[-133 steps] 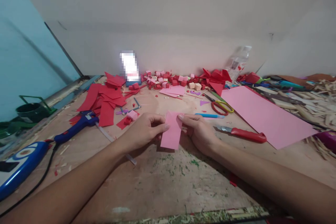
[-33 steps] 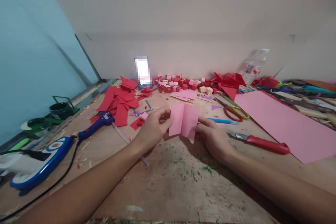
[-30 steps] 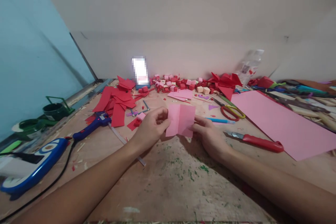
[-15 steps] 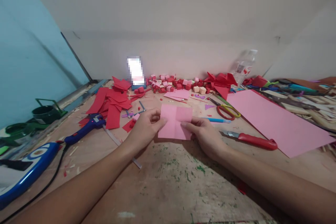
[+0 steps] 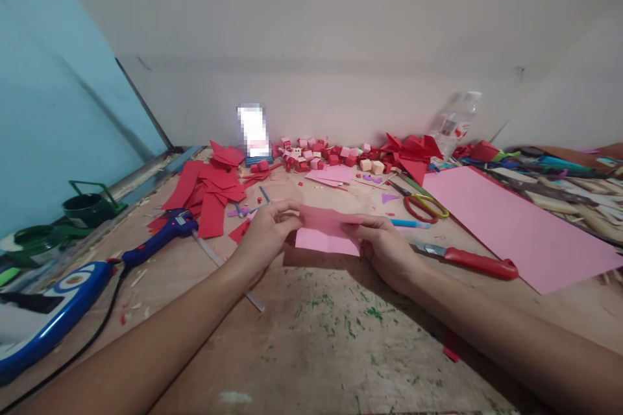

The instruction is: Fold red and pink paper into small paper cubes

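Observation:
A small pink sheet of paper [image 5: 327, 241] is held up between my two hands, bent along a crosswise crease so its upper half looks darker. My left hand [image 5: 273, 227] pinches its left edge between thumb and fingers. On the right edge, my right hand [image 5: 384, 240] grips it with the thumb in front; some fingers are hidden. A light blue pen [image 5: 411, 224] and a red-handled utility knife [image 5: 470, 262] lie just right of my right hand. Red paper pieces [image 5: 211, 191] are heaped beyond my left hand.
A blue glue gun [image 5: 160, 238] with its cord lies left. Scissors [image 5: 421, 204] and a large pink sheet [image 5: 516, 224] lie right. Along the wall stand a lit phone [image 5: 254, 131], small folded paper cubes [image 5: 311, 154] and a plastic bottle [image 5: 457, 124]. Wood scraps [image 5: 555, 194] crowd the far right.
The pink paper was nearly flat and facing me; now its halves bend along the crosswise crease. My right thumb has moved from its face up to the right edge.

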The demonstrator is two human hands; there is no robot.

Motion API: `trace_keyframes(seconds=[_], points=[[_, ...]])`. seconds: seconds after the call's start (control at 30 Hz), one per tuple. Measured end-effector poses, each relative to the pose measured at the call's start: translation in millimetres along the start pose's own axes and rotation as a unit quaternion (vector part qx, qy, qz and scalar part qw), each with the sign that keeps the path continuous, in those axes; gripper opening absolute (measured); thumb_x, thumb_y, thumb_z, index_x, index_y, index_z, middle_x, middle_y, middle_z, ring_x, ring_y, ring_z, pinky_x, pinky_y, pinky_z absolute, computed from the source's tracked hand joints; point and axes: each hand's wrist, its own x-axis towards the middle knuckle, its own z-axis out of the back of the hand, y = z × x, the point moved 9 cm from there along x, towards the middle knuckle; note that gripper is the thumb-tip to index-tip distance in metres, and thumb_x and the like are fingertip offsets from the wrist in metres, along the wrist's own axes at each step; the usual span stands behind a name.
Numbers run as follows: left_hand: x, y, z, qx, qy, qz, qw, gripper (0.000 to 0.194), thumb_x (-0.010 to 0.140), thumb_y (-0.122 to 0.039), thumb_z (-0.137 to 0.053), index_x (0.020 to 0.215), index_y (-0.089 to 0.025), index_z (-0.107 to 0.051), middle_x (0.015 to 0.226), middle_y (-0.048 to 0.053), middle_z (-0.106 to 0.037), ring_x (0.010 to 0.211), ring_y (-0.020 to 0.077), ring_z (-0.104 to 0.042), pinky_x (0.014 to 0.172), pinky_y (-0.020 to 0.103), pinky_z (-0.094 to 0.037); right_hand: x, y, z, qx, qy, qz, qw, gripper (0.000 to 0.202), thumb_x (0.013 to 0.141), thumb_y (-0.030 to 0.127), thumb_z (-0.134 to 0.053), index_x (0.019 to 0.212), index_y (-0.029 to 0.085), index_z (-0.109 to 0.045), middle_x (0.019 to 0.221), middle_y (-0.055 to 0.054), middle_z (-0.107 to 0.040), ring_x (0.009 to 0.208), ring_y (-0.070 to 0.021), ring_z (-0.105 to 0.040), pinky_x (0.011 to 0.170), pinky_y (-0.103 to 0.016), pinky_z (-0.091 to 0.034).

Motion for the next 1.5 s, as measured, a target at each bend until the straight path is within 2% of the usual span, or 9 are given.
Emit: trace_keyframes(seconds=[0.23,0.43,0.53,0.63,0.73,0.93,1.13,1.33,1.5], points=[[-3.6,2.5,1.4,0.012,0.005,0.023,1.0,0.028,0.075,-0.043,-0.067,0.081,-0.016,-0.069,0.072,0.001,-0.059,0.057,0.014,-0.056,0.043,0.022,-0.045,-4.2,-2.4,-1.6,0.024,-0.021,-0.036,0.999,0.036,0.059,0.017,-0.072,0.092,0.019,-0.084,0.086,-0.007,-0.078,0.065,-0.0157,-0.057,0.06,-0.028,-0.039],[-3.8,-5.5,0.0,0.081,0.0,-0.046,0.996,0.028,0.074,-0.031,-0.071,0.096,-0.015,-0.07,0.086,0.002,-0.062,0.067,0.0144,-0.061,0.051,0.022,-0.049,-7.5,2.8,-8.4,0.11,0.0,-0.035,0.993,0.034,0.063,0.022,-0.061,0.089,0.015,-0.083,0.081,-0.009,-0.074,0.068,-0.0189,-0.057,0.062,-0.03,-0.042],[-7.7,-12.6,-7.1,0.114,0.025,-0.08,0.99,0.028,0.079,-0.03,-0.07,0.103,-0.016,-0.071,0.087,0.003,-0.063,0.068,0.0134,-0.061,0.054,0.022,-0.049,-8.8,16.0,-11.1,0.002,0.011,0.0,1.0,0.026,0.074,0.031,-0.071,0.094,0.019,-0.082,0.092,-0.009,-0.076,0.081,-0.0231,-0.062,0.07,-0.032,-0.045],[-11.0,-14.9,-13.8,0.112,0.051,-0.083,0.989,0.031,0.081,-0.031,-0.07,0.109,-0.017,-0.071,0.085,0.002,-0.063,0.061,0.0111,-0.058,0.052,0.022,-0.048,-10.4,20.1,-17.3,-0.122,0.041,0.008,0.992,0.021,0.077,0.039,-0.076,0.081,0.019,-0.081,0.084,-0.007,-0.075,0.077,-0.0221,-0.061,0.069,-0.032,-0.044],[-10.8,-12.3,-16.2,0.067,0.067,-0.062,0.994,0.04,0.081,-0.035,-0.072,0.117,-0.018,-0.067,0.079,-0.001,-0.063,0.054,0.01,-0.057,0.048,0.022,-0.047,-9.8,17.6,-14.3,-0.133,0.031,0.014,0.991,0.026,0.079,0.043,-0.074,0.074,0.018,-0.079,0.076,-0.005,-0.073,0.071,-0.0195,-0.059,0.066,-0.031,-0.042],[-11.4,9.0,-27.2,0.065,0.147,0.04,0.986,0.029,0.079,-0.043,-0.075,0.084,-0.014,-0.07,0.06,0.0,-0.061,0.048,0.012,-0.055,0.042,0.022,-0.044,-7.0,11.9,-7.4,-0.08,0.004,0.024,0.996,0.026,0.082,0.043,-0.074,0.083,0.018,-0.08,0.085,-0.008,-0.076,0.074,-0.0205,-0.062,0.067,-0.032,-0.045],[-12.8,2.2,-29.3,0.099,0.143,-0.004,0.985,0.033,0.084,-0.045,-0.069,0.07,-0.015,-0.068,0.057,0.0,-0.059,0.046,0.0106,-0.05,0.045,0.022,-0.036,-9.7,25.5,-5.6,-0.105,-0.037,0.079,0.991,0.016,0.075,0.031,-0.078,0.087,0.021,-0.078,0.093,-0.006,-0.077,0.085,-0.0214,-0.066,0.079,-0.033,-0.049],[-12.6,-8.5,-28.1,0.106,0.121,-0.054,0.986,0.03,0.078,-0.044,-0.075,0.071,-0.016,-0.067,0.068,0.001,-0.062,0.061,0.0144,-0.056,0.056,0.025,-0.042,-13.7,18.2,-26.2,-0.047,0.06,0.016,0.997,0.026,0.079,0.039,-0.075,0.098,0.022,-0.08,0.097,-0.007,-0.078,0.087,-0.0245,-0.069,0.076,-0.037,-0.053],[-13.3,-17.0,-24.8,0.125,0.1,-0.081,0.984,0.03,0.083,-0.043,-0.069,0.07,-0.016,-0.064,0.067,0.0,-0.06,0.062,0.0149,-0.056,0.06,0.026,-0.043,-18.1,24.9,-35.1,-0.046,0.117,0.032,0.992,0.034,0.078,0.037,-0.078,0.109,0.022,-0.077,0.106,-0.007,-0.077,0.097,-0.0277,-0.068,0.086,-0.039,-0.052]])
